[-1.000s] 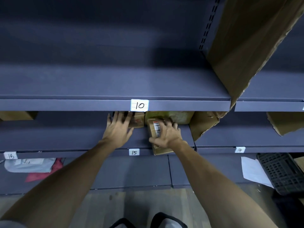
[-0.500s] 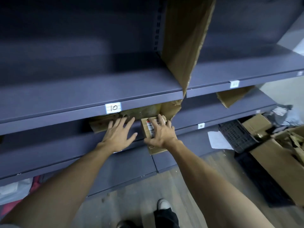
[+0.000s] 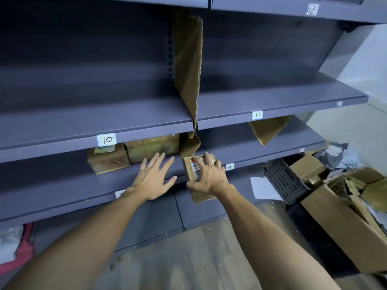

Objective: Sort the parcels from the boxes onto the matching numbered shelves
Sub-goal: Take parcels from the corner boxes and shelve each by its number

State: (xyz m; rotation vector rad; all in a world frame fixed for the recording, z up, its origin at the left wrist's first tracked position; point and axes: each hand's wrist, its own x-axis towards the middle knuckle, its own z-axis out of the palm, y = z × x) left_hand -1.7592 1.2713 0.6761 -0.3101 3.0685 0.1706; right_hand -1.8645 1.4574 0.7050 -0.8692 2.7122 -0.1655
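Right hand (image 3: 209,178) around parcel (image 3: 193,166) at shelf (image 3: 62,185) edge

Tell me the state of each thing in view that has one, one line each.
Left hand: open, fingers spread, holds nothing.
Right hand: grips the labelled parcel.
Labelled parcel: held, sticking out past the shelf edge.
Small parcel: lying on the shelf.
Wide parcel: lying on the shelf, beside it.
Floor box: open.

Brown parcel (image 3: 191,170) (white label up) overhangs the shelf (image 3: 62,185) edge, apparently tilted.
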